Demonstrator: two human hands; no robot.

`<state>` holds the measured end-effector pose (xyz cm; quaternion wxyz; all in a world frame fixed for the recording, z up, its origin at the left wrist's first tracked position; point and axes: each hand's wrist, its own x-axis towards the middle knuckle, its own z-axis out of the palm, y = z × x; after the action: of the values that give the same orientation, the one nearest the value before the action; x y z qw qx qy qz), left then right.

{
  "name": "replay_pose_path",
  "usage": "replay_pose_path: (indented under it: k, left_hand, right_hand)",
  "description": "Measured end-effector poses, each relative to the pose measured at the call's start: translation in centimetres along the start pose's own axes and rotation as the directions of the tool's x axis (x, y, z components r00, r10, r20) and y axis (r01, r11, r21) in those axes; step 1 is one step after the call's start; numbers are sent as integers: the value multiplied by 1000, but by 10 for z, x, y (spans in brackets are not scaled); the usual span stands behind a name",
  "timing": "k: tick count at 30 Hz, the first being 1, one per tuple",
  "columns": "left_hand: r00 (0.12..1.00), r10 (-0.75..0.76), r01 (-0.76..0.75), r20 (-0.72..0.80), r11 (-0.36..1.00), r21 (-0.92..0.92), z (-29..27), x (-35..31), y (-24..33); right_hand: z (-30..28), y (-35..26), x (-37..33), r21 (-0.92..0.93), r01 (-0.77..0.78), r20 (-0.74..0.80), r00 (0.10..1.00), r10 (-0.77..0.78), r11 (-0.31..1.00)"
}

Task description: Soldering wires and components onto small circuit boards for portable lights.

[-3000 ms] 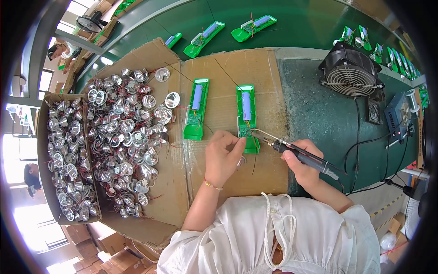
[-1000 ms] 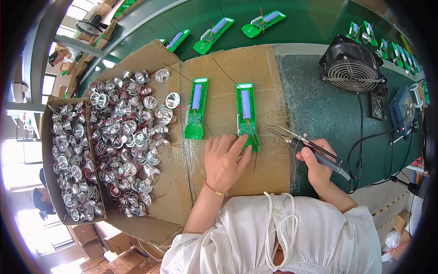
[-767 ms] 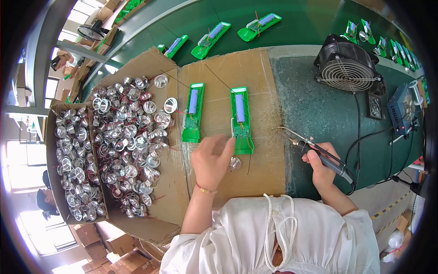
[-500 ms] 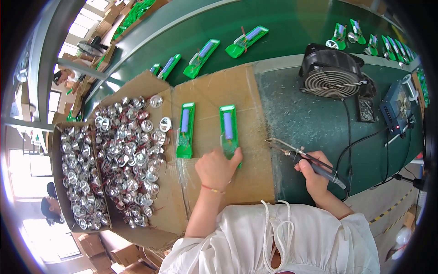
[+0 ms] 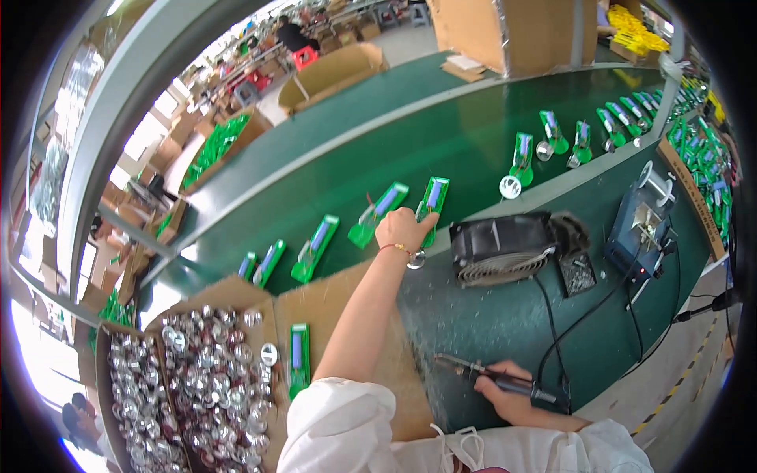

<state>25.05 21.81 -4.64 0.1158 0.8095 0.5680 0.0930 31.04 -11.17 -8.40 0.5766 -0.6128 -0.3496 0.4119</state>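
My left hand reaches far out over the near edge of the green belt. Its fingers close on the lower end of a green flashlight housing with a blue battery inside. A round silver reflector shows just below that hand. My right hand is wrapped round the dark handle of a soldering iron, whose thin metal tip points left above the worktop. Another green housing with a blue battery lies on the cardboard sheet, left of my left forearm.
A box of silver reflectors stands at the left. A black fan and a blue soldering station with cables sit on the right. More housings line the belt; a box of green parts stands far right.
My left hand has moved from the cardboard forward to the belt, with a green housing in it. The view has tilted up toward the belt. My right hand still holds the soldering iron.
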Motion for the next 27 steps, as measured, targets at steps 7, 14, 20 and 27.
replay_pose_path:
  k: [7, 14, 20, 27]
  left_hand:
    - [798, 250, -285, -548, 958, 21, -28, 27, -29]
    - [967, 245, -244, 63, 969, -27, -34, -17, -101]
    - [1000, 14, -15, 20, 1000, 10, -53, -198, -91]
    - [862, -167, 66, -479, 973, -222, -76, -305, -120]
  right_hand:
    - [-6, 6, 2, -71, 79, -15, 997, -80, 994]
    - [-2, -2, 6, -90, 45, 26, 999, -43, 995]
    - [2, 0, 7, -4, 58, 14, 998, -58, 998]
    - [2, 0, 5, 20, 85, -55, 995, -84, 996]
